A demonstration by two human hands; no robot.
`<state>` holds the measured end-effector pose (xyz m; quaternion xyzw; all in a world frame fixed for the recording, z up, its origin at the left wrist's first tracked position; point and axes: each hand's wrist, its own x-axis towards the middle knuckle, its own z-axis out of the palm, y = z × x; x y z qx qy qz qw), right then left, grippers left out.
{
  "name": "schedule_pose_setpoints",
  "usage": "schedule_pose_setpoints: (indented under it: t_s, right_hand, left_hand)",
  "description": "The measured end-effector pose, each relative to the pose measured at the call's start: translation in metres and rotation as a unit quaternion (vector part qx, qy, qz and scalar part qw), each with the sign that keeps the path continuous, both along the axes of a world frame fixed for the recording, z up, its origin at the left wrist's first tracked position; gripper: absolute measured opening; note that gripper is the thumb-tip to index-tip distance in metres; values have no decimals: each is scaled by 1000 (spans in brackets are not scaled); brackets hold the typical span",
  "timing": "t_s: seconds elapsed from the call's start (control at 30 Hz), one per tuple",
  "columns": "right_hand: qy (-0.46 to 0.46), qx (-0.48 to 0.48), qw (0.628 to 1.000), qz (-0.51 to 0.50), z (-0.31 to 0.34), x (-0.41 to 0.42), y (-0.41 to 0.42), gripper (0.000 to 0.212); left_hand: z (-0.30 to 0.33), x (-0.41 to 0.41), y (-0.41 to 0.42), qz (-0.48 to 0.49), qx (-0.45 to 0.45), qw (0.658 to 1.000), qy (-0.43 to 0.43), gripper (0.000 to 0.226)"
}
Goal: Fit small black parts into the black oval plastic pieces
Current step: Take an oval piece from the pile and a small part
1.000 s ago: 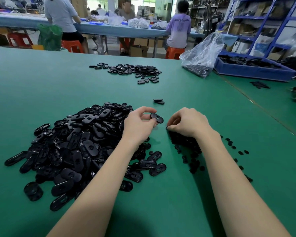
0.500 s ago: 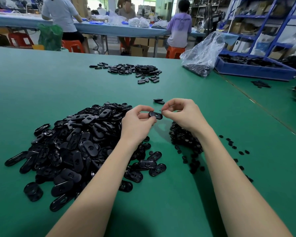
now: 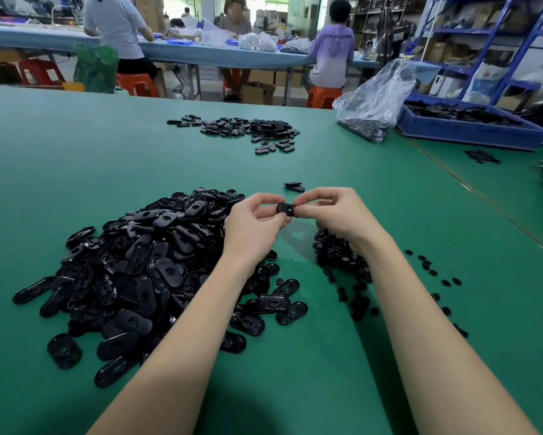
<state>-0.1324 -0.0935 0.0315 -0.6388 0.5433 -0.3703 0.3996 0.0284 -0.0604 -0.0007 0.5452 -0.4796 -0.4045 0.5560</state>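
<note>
- Leftward, a big heap of black oval pieces [image 3: 144,265] spreads over the green counter [image 3: 75,158], nearer its near edge than its far one.
- Just right of the heap, the left hand [image 3: 251,229] pinches one oval piece [image 3: 285,209] by its end, raised above the counter.
- Meeting it, the right hand [image 3: 333,211] pinches at the same piece, thumb and forefinger pressed together; the small part itself is hidden.
- Below that wrist lies the pile of small black parts [image 3: 339,249], with strays toward the right edge.
- Judging by looks, the pieces are light, stiff, smooth plastic: best held by the rim, leaving the centre slot free.
</note>
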Motion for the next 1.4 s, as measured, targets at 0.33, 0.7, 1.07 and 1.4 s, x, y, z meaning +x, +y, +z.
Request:
schedule_pose_setpoints:
  t_s: [0.33,0.7,1.07,1.4]
  right_hand:
    - [38,13,999,-35,-1,5,0,7]
    - [41,45,998,-27,1,1,1,21]
    - [-28,129,991,25,1,-5,-2,23]
    - [46,7,999,23,4,0,-2,9]
  left_hand:
    - [1,0,2,6,-11,1000,-26,26]
    - [-1,2,1,-24,6,999,20,27]
    - [7,5,-1,-78,57,981,171,18]
    - [3,5,-2,-42,44,994,91,20]
